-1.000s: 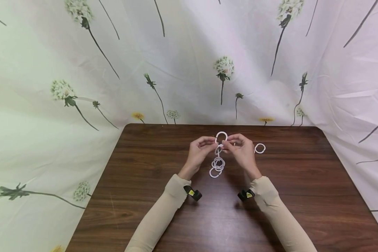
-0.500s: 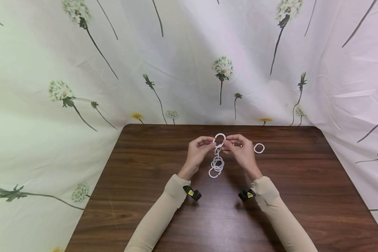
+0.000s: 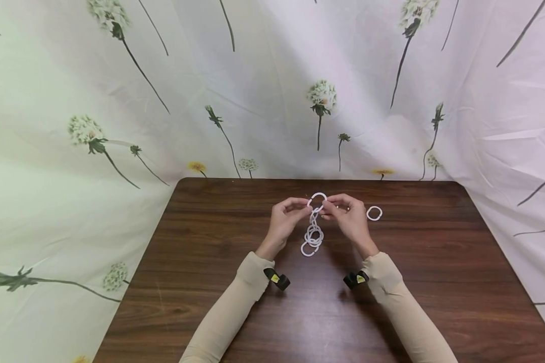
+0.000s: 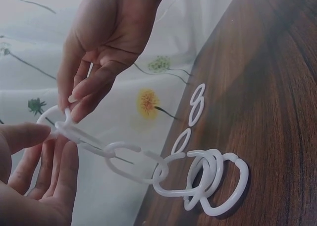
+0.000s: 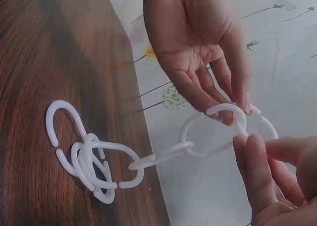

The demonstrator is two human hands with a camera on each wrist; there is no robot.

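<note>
A chain of white plastic C-shaped links (image 3: 314,244) hangs between my hands, its lower end piled on the wooden table. My left hand (image 3: 283,220) pinches the left side of the top link (image 3: 319,194) between thumb and fingers. On the other side, my right hand (image 3: 350,220) pinches with thumb and fingertips. In the right wrist view, an open-ended link (image 5: 233,108) crosses another right at the fingertips. Below it the chain slants down to a small heap (image 5: 81,169) of overlapping links. The left wrist view has the heap (image 4: 241,186) at lower right.
A loose white link (image 3: 367,214) lies on the table right of my right hand. The left wrist view shows several links (image 4: 190,118) lying in a row near the table's far edge. A flower-printed cloth (image 3: 263,91) hangs behind the brown table (image 3: 200,262).
The top link has dropped slightly between my fingertips. Links just beneath it have turned a little, while both hands stay in nearly the same place.
</note>
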